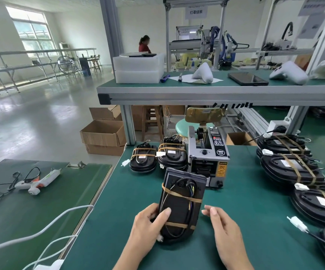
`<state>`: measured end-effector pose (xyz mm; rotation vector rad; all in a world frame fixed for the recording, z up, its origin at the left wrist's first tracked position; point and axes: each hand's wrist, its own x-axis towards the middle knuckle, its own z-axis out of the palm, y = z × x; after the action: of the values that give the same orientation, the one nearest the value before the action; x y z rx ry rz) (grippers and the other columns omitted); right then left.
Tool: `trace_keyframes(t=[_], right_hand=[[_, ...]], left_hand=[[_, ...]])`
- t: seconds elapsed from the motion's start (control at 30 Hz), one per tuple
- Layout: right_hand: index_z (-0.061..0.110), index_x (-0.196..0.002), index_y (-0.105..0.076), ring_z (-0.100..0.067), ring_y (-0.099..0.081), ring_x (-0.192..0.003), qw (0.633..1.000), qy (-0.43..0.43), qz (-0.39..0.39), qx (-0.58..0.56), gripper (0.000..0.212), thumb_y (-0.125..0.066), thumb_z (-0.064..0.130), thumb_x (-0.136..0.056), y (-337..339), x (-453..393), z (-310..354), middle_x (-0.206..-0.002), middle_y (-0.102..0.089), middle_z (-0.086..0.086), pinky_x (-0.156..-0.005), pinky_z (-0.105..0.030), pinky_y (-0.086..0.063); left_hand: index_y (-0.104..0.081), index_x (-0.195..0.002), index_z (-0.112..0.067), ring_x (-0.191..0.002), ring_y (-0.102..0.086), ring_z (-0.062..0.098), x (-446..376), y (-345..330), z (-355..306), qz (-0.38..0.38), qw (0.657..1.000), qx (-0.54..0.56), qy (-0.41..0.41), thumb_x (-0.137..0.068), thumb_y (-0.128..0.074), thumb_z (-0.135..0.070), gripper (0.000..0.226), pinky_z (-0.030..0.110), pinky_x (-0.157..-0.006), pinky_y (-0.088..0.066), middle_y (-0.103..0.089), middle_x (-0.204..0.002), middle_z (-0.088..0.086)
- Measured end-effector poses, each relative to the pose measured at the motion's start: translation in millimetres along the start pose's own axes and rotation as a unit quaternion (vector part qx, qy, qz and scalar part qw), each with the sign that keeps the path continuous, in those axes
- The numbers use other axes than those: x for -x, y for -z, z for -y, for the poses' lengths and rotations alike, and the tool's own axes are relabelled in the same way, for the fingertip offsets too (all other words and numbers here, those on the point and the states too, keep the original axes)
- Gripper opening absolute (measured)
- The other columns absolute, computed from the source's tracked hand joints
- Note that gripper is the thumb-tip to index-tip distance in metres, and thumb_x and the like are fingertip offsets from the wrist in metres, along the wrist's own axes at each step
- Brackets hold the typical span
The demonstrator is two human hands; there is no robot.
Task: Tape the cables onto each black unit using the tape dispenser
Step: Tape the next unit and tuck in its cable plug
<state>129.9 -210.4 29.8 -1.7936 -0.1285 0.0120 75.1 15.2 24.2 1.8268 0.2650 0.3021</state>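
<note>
Daylight from tall windows [31, 30] fell across a wide workshop floor [40, 117], where open cardboard boxes [103, 136] stood beside an aluminium-framed bench. A person in red [144, 45] sat far back. The green surface [118, 201] carried the work; above it a shelf [216, 90] held white foam trays [139, 68], a dark tablet [247, 78] and white plastic housings [288, 73]. On a second green mat to the left lay a glue gun [38, 181] with its cord.

Stacks of taped units [290, 162] ran down the right edge of the surface, and two more taped units [157, 157] sat just left of the tape dispenser [206, 156], which stood at the middle back.

The black unit [181, 203] lay in front of the dispenser, its long axis running away from the person, the far end nearly touching the machine. Two tan tape strips [183, 197] crossed it over the coiled cables [187, 184].

The left hand [150, 225] gripped the unit's near left edge, thumb curled over the top. The right hand [220, 221] hovered just beside the right edge, fingers relaxed, holding nothing.
</note>
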Motion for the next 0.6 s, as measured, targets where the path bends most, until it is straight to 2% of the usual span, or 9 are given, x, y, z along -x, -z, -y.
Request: trace_keyframes(t=[0.1,0.17,0.23,0.3,0.37,0.47,0.5,0.6], right_hand=[[0.031,-0.098,-0.077,0.012,-0.066,-0.096,1.0,-0.009,-0.001,-0.013,0.018,-0.059,0.03,-0.103,0,-3,-1,-0.096,-0.078,0.021,-0.077,0.001,-0.04],[0.029,-0.097,-0.078,0.013,-0.065,-0.093,1.0,-0.01,-0.002,-0.019,0.016,-0.063,0.027,-0.101,-2,-3,-2,-0.095,-0.078,0.02,-0.076,0.002,-0.04],[0.026,-0.095,-0.078,0.012,-0.066,-0.09,1.0,-0.005,-0.008,-0.027,0.015,-0.065,0.022,-0.1,-3,-5,-4,-0.093,-0.079,0.017,-0.076,0.003,-0.04],[0.022,-0.094,-0.078,0.01,-0.068,-0.089,0.999,0.0,-0.011,-0.03,0.015,-0.066,0.016,-0.1,-5,-6,-6,-0.092,-0.079,0.014,-0.078,0.003,-0.042],[0.022,-0.092,-0.078,0.008,-0.068,-0.087,0.999,0.001,-0.015,-0.032,0.015,-0.067,0.013,-0.099,-6,-7,-8,-0.09,-0.08,0.011,-0.078,0.002,-0.043],[0.023,-0.091,-0.079,0.004,-0.07,-0.086,0.999,-0.004,-0.018,-0.035,0.015,-0.069,0.012,-0.097,-6,-7,-7,-0.09,-0.08,0.009,-0.078,0.0,-0.045],[0.022,-0.091,-0.079,0.002,-0.07,-0.086,0.999,-0.005,-0.02,-0.037,0.015,-0.07,0.011,-0.096,-7,-7,-7,-0.089,-0.08,0.007,-0.078,-0.001,-0.045],[0.021,-0.088,-0.08,0.0,-0.071,-0.081,0.999,-0.003,-0.031,-0.034,0.015,-0.073,0.009,-0.093,-9,-7,-6,-0.086,-0.08,0.005,-0.077,-0.001,-0.045]], left_hand=[[-0.059,-0.084,-0.008,-0.072,-0.054,0.013,-3,7,4,-0.015,0.998,0.054,0.022,-0.085,-0.065,-0.074,0.066,0.037,-0.073,-0.042,-0.059,-0.074,-0.003],[-0.073,-0.095,-0.012,-0.086,-0.07,0.019,-7,14,6,-0.063,0.991,0.109,0.042,-0.086,-0.064,-0.075,0.064,0.043,-0.086,-0.052,-0.078,-0.092,0.003],[-0.08,-0.105,-0.018,-0.102,-0.075,0.025,-17,23,3,-0.126,0.979,0.144,0.064,-0.087,-0.063,-0.074,0.061,0.052,-0.101,-0.054,-0.082,-0.105,0.006],[-0.082,-0.105,-0.022,-0.106,-0.074,0.024,-36,40,-5,-0.197,0.965,0.159,0.075,-0.084,-0.064,-0.077,0.061,0.056,-0.108,-0.053,-0.083,-0.106,0.005],[-0.085,-0.102,-0.027,-0.107,-0.076,0.023,-60,61,-17,-0.221,0.958,0.165,0.086,-0.082,-0.064,-0.078,0.059,0.051,-0.103,-0.057,-0.083,-0.105,0.003],[-0.085,-0.091,-0.019,-0.077,-0.078,0.02,-101,88,-33,-0.218,0.958,0.142,0.118,-0.088,-0.067,-0.072,0.056,0.038,-0.076,-0.06,-0.083,-0.092,0.008],[-0.084,-0.092,-0.015,-0.072,-0.077,0.022,-114,94,-35,-0.214,0.959,0.13,0.135,-0.093,-0.067,-0.068,0.055,0.036,-0.071,-0.058,-0.083,-0.089,0.011],[-0.08,-0.1,-0.006,-0.073,-0.074,0.028,-149,105,-38,-0.179,0.963,0.093,0.179,-0.098,-0.065,-0.064,0.06,0.038,-0.074,-0.062,-0.083,-0.088,0.016]])
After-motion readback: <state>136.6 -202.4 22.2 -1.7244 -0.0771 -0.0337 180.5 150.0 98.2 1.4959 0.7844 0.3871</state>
